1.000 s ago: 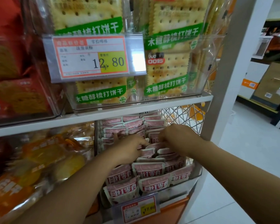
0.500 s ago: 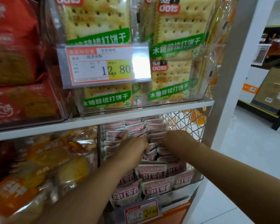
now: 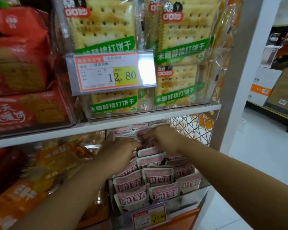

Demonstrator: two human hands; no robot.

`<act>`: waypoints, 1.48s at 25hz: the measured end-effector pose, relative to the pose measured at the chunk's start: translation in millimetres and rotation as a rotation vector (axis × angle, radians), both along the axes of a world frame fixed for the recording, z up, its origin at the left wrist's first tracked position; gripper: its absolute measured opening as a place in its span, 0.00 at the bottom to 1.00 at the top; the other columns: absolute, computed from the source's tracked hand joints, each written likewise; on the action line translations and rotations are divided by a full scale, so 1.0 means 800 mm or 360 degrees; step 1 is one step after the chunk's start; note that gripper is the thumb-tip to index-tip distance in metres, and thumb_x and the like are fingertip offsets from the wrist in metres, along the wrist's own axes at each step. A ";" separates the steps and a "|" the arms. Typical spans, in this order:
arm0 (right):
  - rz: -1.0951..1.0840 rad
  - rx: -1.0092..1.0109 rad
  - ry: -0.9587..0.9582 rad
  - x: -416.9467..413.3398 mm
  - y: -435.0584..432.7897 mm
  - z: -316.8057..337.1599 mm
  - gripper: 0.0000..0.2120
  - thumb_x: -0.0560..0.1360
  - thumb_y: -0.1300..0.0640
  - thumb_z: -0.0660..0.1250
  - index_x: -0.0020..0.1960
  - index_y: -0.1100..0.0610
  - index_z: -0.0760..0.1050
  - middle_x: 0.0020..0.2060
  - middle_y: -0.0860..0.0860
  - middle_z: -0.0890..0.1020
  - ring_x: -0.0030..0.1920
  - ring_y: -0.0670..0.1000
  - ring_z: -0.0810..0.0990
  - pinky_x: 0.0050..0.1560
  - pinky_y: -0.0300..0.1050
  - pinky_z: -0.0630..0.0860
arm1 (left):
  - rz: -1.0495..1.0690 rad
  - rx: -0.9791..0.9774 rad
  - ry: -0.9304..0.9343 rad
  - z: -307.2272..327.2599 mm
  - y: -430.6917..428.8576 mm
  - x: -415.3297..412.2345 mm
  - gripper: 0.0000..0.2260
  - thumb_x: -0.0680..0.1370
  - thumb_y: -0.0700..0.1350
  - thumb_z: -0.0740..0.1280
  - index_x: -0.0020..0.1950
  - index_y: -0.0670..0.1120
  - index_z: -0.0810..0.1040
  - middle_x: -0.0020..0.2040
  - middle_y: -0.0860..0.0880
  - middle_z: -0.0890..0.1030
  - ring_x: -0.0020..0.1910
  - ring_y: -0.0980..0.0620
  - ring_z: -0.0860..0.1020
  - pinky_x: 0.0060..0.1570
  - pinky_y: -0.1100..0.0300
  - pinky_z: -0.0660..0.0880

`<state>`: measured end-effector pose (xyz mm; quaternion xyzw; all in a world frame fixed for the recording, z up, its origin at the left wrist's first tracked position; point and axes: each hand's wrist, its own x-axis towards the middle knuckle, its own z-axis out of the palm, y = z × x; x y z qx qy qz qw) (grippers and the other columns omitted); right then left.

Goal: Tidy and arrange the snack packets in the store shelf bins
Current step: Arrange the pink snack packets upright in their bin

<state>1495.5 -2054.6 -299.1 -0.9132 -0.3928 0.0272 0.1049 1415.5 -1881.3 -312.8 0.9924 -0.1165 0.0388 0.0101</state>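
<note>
Snack packets [image 3: 157, 177], hands [image 3: 123, 151] [image 3: 164, 138] tight under shelf [image 3: 96, 128]

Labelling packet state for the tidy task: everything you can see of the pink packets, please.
The pink packets are small glossy pouches, pink with white sealed edges and a dark red band of white characters. They stand in overlapping rows, filling the clear bin under the white shelf. Front rows look neat; the rear rows are blurred. The left hand and right hand are on the rear rows; whether they grip any is unclear. A price tag hangs on the bin's front.
</note>
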 end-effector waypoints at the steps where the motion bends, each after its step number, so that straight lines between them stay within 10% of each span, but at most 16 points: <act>1: 0.0029 -0.0038 0.0060 0.004 0.007 -0.007 0.15 0.76 0.59 0.62 0.61 0.53 0.78 0.60 0.53 0.79 0.59 0.55 0.77 0.58 0.45 0.73 | 0.0041 0.0059 0.0027 0.003 0.005 0.001 0.19 0.80 0.48 0.60 0.71 0.59 0.66 0.71 0.57 0.68 0.71 0.53 0.65 0.72 0.43 0.51; 13: -0.0016 -0.0288 -0.0060 0.005 0.014 -0.027 0.23 0.78 0.51 0.61 0.71 0.52 0.64 0.67 0.55 0.70 0.64 0.56 0.73 0.59 0.47 0.72 | 0.0194 0.0198 0.0293 0.009 0.014 -0.009 0.21 0.81 0.51 0.57 0.73 0.59 0.59 0.71 0.52 0.67 0.72 0.47 0.62 0.71 0.43 0.47; 25: -0.0204 -0.0304 -0.0493 -0.023 -0.005 -0.018 0.09 0.75 0.49 0.62 0.48 0.50 0.80 0.54 0.48 0.79 0.60 0.54 0.70 0.61 0.50 0.64 | 0.0230 0.0170 0.0187 -0.008 0.013 -0.004 0.26 0.79 0.40 0.61 0.73 0.61 0.60 0.73 0.57 0.65 0.72 0.48 0.60 0.70 0.34 0.41; 37: -0.0213 -0.0431 0.0197 0.025 0.031 -0.023 0.11 0.75 0.55 0.62 0.48 0.57 0.82 0.48 0.55 0.81 0.52 0.56 0.78 0.55 0.48 0.74 | 0.0256 0.0091 0.0093 -0.011 0.011 -0.007 0.26 0.78 0.40 0.62 0.72 0.60 0.61 0.72 0.56 0.67 0.72 0.49 0.60 0.70 0.35 0.43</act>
